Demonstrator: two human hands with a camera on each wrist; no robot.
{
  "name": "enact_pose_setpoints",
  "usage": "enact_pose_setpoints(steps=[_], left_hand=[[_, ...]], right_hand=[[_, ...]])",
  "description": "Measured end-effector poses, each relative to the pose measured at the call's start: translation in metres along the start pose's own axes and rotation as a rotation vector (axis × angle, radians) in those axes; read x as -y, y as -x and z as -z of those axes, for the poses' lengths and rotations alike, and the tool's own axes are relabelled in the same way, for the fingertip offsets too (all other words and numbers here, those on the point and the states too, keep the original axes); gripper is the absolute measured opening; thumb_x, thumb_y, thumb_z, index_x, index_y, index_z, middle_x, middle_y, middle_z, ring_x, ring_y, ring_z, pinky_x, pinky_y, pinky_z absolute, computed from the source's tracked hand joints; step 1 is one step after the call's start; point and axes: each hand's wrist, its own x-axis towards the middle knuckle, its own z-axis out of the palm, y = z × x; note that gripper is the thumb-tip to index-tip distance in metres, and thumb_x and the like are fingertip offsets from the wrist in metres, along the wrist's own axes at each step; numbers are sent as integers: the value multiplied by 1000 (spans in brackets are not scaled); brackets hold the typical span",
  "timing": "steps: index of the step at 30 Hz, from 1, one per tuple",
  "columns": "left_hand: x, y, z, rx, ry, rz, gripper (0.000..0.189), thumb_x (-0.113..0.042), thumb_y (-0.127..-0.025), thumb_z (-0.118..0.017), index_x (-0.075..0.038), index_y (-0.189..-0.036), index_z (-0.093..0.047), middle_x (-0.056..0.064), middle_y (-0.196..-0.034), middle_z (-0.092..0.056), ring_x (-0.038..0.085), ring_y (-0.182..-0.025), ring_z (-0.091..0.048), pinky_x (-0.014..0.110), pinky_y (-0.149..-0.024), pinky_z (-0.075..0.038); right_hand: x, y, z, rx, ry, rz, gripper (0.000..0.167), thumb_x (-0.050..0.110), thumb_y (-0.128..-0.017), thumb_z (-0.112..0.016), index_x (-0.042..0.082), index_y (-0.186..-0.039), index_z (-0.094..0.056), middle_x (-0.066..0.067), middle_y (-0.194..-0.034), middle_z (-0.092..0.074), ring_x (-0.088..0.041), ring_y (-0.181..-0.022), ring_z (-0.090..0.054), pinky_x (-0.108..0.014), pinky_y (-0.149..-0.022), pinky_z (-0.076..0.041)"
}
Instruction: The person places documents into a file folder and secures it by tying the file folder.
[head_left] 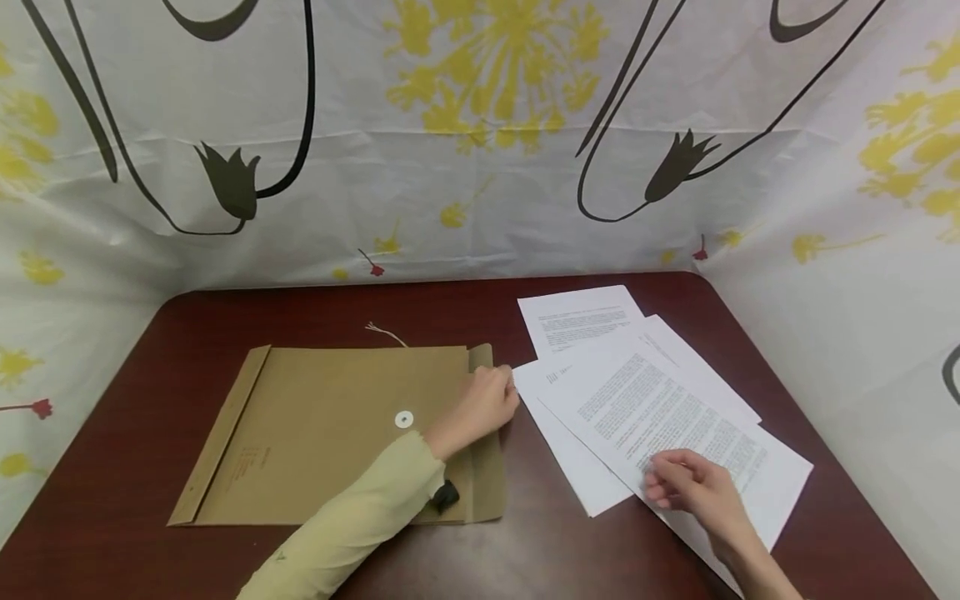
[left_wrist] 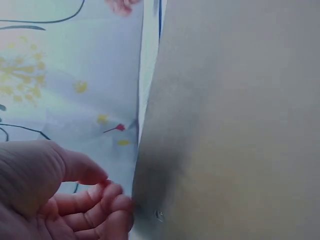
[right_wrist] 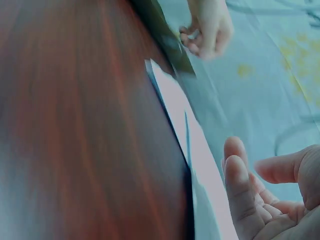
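A brown paper document envelope (head_left: 330, 400) lies on the table with a white round button on its face and its flap (head_left: 489, 475) unfolded at the right end. Above that end is my left hand (head_left: 480, 404), its fingers loosely curled and nothing seen between them. In the left wrist view, the left hand (left_wrist: 75, 200) shows its thumb tip close to the bent fingers, beside the envelope's edge. Printed sheets (head_left: 645, 408) overlap in a loose spread on the right. Over their near edge hovers my right hand (head_left: 697, 492), fingers relaxed and thumb apart in the right wrist view.
The dark red-brown table (head_left: 525, 550) has rounded far corners. A patterned white cloth (head_left: 480, 208) hangs behind it and along its sides. A pale string (head_left: 386, 333) sticks out past the envelope's far edge. Something small and black (head_left: 446, 496) shows under the left cuff.
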Motion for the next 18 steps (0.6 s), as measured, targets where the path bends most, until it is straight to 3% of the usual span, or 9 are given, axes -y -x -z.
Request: enact_pose_setpoints(steps=[3, 8, 10, 14, 18], left_hand=[[-7, -15, -8, 6, 50, 7, 4, -1, -81, -56, -2, -78, -59, 4, -71, -55, 14, -64, -51, 22, -55, -42], [-22, -33, -16, 89, 97, 90, 20, -5, -85, -55, 4, -101, -63, 13, -96, -62, 21, -82, -60, 28, -66, -49], [-28, -38, -19, 128, 113, 134, 19, -6, -85, -55, 3, -100, -62, 12, -94, -62, 20, -76, -59, 28, -60, -48], [-36, -47, -25, 169, 115, 192, 8, -7, -84, -58, 0, -82, -57, 8, -75, -55, 16, -58, -48, 26, -47, -38], [-41, -53, -32, 205, 88, 219, 14, -11, -82, -60, -3, -74, -52, 4, -67, -47, 14, -57, -43, 24, -45, -34]], right_hand=[[-11, 5, 23, -72, -34, -14, 22, 14, -93, -59, -7, -100, -60, -6, -73, -68, -16, -64, -66, -28, -58, -54], [-28, 17, 52, -153, -115, -29, 8, 16, -91, -62, 11, -89, -67, -2, -73, -69, -15, -64, -67, -27, -59, -54], [-32, 22, 59, -199, -67, -39, 7, 18, -90, -63, 12, -89, -67, 0, -72, -69, -14, -63, -67, -27, -59, -54], [-36, 31, 69, -284, 114, -100, 29, 27, -90, -63, 0, -101, -62, 6, -72, -68, -9, -65, -66, -25, -59, -54], [-38, 36, 79, -342, 189, -181, 44, 30, -89, -64, -7, -112, -57, 13, -74, -66, 0, -67, -63, -23, -60, -53]])
